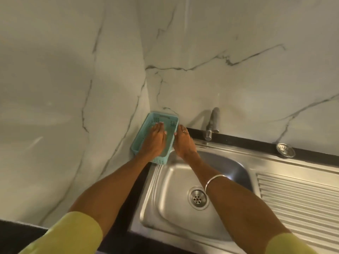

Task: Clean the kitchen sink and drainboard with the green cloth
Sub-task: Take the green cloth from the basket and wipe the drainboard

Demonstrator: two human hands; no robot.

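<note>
A teal plastic basket (142, 136) stands in the wall corner, just left of the steel sink (170, 213). My left hand (156, 138) reaches into the basket with its fingers straight, lying flat over the bottom. My right hand (183, 142) lies along the basket's right wall with straight fingers, and its thumb touches the rim. The ribbed drainboard (297, 202) runs off to the right of the basin. I see no green cloth; my left hand hides much of the basket's inside.
A steel tap (212, 123) stands on the dark ledge behind the basin. A loose round strainer (285, 150) sits on the ledge further right. The drain (198, 198) is in the basin floor. Marble walls close in behind and to the left.
</note>
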